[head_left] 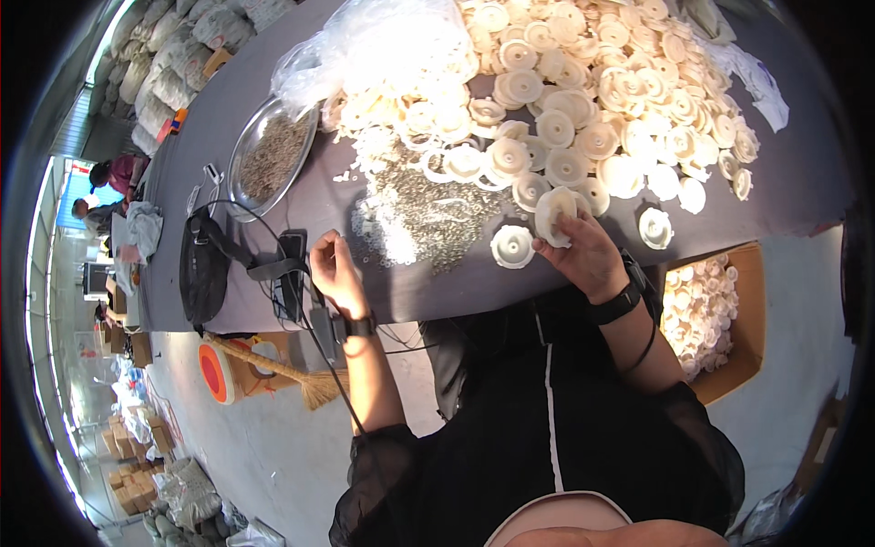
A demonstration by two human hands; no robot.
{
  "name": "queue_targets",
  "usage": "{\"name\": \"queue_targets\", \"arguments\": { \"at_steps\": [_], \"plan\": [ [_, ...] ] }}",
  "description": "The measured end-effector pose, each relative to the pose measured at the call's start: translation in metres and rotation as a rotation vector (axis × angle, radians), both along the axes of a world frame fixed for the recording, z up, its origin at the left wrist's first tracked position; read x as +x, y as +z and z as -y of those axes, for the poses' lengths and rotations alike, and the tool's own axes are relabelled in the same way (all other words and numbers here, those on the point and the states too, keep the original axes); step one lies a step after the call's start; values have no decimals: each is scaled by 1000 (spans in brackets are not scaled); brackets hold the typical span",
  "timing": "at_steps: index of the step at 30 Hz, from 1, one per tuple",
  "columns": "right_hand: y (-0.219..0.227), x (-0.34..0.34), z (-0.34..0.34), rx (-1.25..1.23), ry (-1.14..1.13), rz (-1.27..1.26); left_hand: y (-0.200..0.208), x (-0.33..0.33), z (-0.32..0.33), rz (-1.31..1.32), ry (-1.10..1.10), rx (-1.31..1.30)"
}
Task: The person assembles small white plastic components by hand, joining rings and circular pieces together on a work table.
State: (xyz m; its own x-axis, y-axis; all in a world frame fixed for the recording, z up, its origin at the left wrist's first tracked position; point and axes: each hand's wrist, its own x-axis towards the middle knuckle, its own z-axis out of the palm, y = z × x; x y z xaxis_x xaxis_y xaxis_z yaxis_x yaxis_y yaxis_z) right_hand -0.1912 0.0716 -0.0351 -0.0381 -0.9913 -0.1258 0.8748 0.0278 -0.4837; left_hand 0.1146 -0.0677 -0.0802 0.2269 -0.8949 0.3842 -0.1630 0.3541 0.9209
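My right hand (591, 260) grips a round cream plastic part (552, 215) by its edge, tilted up above the table. Just left of it, a similar round plastic part (512, 247) lies flat, and another single one (655, 228) rests to the right. My left hand (335, 272) is raised at the left with fingers curled together; whatever they may pinch is too small to make out. Between my hands spreads a pile of small metal pieces (437, 214), with whitish ring-like bits (378, 228) on its left side.
A big heap of cream plastic parts (597, 141) covers the far table beside a clear plastic bag (333, 55). At left are a metal tray (239, 187) of small brown pieces, a black bag (205, 273) and cables. A carton (743, 337) of parts stands below right.
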Motion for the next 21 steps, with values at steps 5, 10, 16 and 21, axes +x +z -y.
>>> {"name": "queue_targets", "arguments": {
  "at_steps": [5, 10, 16, 21],
  "plan": [
    [-20, 6, 6, -51, 75, 137, -8, 35, 28, 498, -23, 224],
    [-9, 14, 5, -54, 62, -19, 6, 17, 34, 661, -39, 254],
    [-8, 19, 0, -61, -37, -441, 3, 17, 49, 824, -42, 211],
    [-6, 25, -1, -275, -213, -1128, 34, -23, 18, 671, -29, 216]
  ]
}}
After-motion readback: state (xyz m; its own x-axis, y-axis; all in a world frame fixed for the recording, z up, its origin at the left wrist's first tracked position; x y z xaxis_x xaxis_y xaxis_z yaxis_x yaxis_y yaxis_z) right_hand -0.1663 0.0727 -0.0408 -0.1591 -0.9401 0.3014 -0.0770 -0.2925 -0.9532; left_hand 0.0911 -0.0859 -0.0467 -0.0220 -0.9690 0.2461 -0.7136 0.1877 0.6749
